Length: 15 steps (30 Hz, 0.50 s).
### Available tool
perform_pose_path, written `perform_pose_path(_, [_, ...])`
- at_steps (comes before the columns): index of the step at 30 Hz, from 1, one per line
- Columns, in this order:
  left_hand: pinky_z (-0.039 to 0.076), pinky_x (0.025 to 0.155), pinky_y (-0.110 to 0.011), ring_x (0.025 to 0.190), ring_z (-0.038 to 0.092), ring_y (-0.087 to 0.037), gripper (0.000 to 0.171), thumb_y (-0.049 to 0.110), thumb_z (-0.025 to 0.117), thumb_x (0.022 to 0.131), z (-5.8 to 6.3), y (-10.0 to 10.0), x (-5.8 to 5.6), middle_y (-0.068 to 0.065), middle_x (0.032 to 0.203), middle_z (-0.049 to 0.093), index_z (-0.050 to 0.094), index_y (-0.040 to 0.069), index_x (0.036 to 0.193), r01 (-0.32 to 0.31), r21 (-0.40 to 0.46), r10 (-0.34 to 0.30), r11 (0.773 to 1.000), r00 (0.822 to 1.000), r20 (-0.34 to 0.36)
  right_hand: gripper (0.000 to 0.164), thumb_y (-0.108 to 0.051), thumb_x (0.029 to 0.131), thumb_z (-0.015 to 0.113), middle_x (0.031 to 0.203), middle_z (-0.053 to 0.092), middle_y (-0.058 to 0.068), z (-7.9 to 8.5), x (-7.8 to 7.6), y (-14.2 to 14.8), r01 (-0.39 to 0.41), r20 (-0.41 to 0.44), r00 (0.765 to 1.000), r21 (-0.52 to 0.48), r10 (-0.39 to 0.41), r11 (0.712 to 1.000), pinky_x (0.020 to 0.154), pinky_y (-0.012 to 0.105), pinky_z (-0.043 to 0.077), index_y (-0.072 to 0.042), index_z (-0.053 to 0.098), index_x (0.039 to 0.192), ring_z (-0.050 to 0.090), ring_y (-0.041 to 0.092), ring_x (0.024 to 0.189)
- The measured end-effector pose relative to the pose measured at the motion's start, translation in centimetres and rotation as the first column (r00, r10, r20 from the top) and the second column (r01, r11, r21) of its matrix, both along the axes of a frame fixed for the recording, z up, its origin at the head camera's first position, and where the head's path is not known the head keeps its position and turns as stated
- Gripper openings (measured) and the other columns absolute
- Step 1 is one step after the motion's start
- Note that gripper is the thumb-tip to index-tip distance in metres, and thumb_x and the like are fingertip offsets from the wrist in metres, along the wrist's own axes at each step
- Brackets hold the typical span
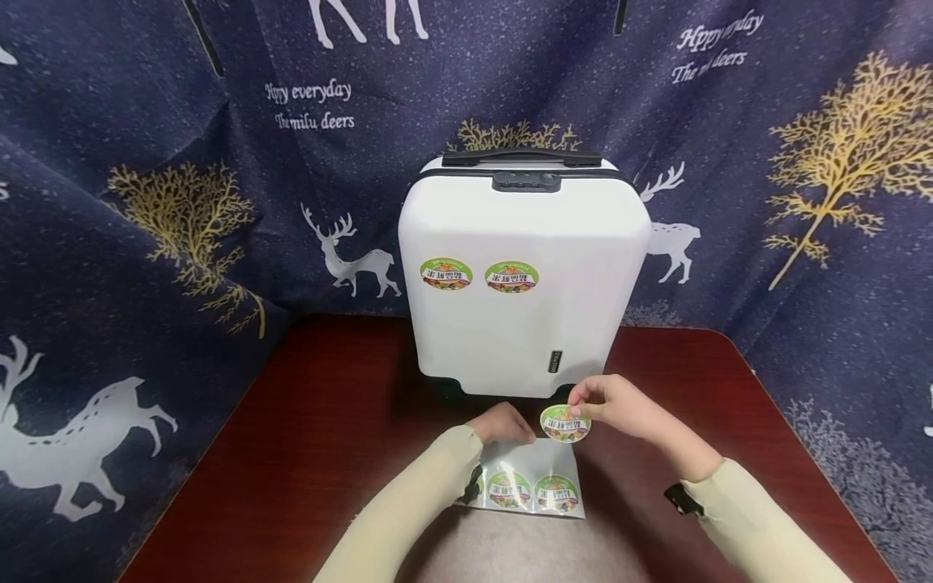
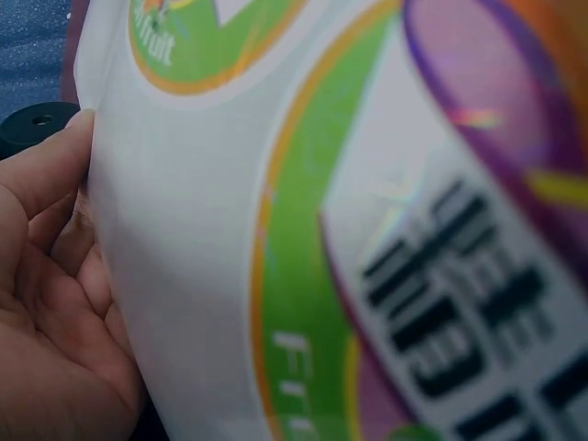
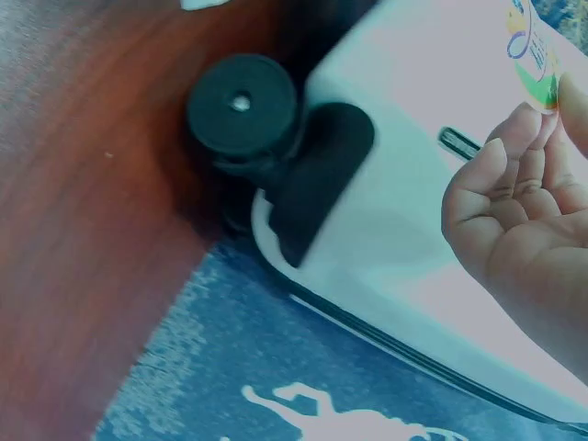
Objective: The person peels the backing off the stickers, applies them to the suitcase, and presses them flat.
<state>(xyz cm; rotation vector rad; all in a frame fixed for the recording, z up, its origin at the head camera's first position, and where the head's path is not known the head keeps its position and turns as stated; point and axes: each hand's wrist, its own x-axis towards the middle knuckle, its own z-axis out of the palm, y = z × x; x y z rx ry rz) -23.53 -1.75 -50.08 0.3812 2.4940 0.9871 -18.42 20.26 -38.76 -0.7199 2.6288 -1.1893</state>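
Between thumb and fingers my right hand (image 1: 621,405) pinches an oval fruit sticker (image 1: 560,429) with a green rim, held just in front of the suitcase's base. In the right wrist view the same sticker (image 3: 537,64) tips out from the fingertips. My left hand (image 1: 504,424) grips the far edge of a glossy sticker sheet (image 1: 535,455), which carries more oval stickers along its near side. The left wrist view shows the thumb on the sheet's edge. A white suitcase (image 1: 503,340) stands behind both hands, with two matching stickers (image 1: 446,274) side by side on its front.
The suitcase has a black top handle (image 1: 521,158), a combination lock (image 1: 526,181) and a black wheel (image 3: 241,103). It stands on a reddish-brown table (image 1: 313,421). A dark blue cloth (image 1: 240,48) printed with deer and trees hangs behind.
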Motion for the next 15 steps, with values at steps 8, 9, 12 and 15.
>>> perform_pose_path(8, [0.053, 0.083, -0.027, 0.087, 0.064, -0.012, 0.012, 0.015, 0.079, 0.088, 0.3, -0.1, 0.2, -0.008, 0.1, 0.08, 0.082, 0.006, 0.095, 0.002, 0.014, -0.002, 1.0, 1.0, 0.01, 0.014, -0.008, 0.091, 0.075, 0.084, 0.074, 0.01, 1.8, 0.3, 0.0, 0.032, -0.014, 0.999, -0.007, -0.032, 0.999, 0.065, 0.021, 0.05, 0.004, 0.071, 0.097, 0.057, -0.002, 0.072])
perform_pose_path(9, [0.053, 0.083, -0.027, 0.088, 0.065, -0.012, 0.012, 0.015, 0.079, 0.088, 0.4, -0.1, 0.2, -0.008, 0.1, 0.08, 0.082, 0.005, 0.095, 0.004, 0.015, -0.004, 1.0, 1.0, 0.008, 0.014, -0.008, 0.091, 0.075, 0.085, 0.074, 0.01, 2.0, 0.3, 0.0, 0.036, -0.016, 0.999, -0.005, -0.036, 0.999, 0.065, 0.021, 0.05, 0.004, 0.071, 0.097, 0.057, -0.002, 0.072])
perform_pose_path(12, [0.053, 0.084, -0.026, 0.09, 0.066, -0.013, 0.012, 0.014, 0.079, 0.088, 0.4, -0.1, 0.3, -0.009, 0.101, 0.08, 0.082, 0.005, 0.095, 0.013, 0.01, -0.013, 1.0, 1.0, 0.002, 0.014, -0.008, 0.091, 0.074, 0.086, 0.074, 0.011, 2.6, 0.3, 0.1, 0.043, -0.028, 0.999, 0.0, -0.043, 0.999, 0.066, 0.021, 0.05, 0.004, 0.071, 0.098, 0.057, -0.002, 0.073])
perform_pose_path(15, [0.053, 0.085, -0.026, 0.091, 0.067, -0.012, 0.013, 0.016, 0.078, 0.088, 0.4, -0.1, 0.3, -0.008, 0.102, 0.08, 0.082, 0.006, 0.096, 0.021, -0.005, -0.021, 1.0, 1.0, -0.004, 0.014, -0.008, 0.092, 0.074, 0.086, 0.074, 0.01, 3.2, 0.4, 0.2, 0.049, -0.047, 0.998, 0.002, -0.049, 0.999, 0.067, 0.021, 0.05, 0.004, 0.071, 0.098, 0.057, -0.003, 0.074])
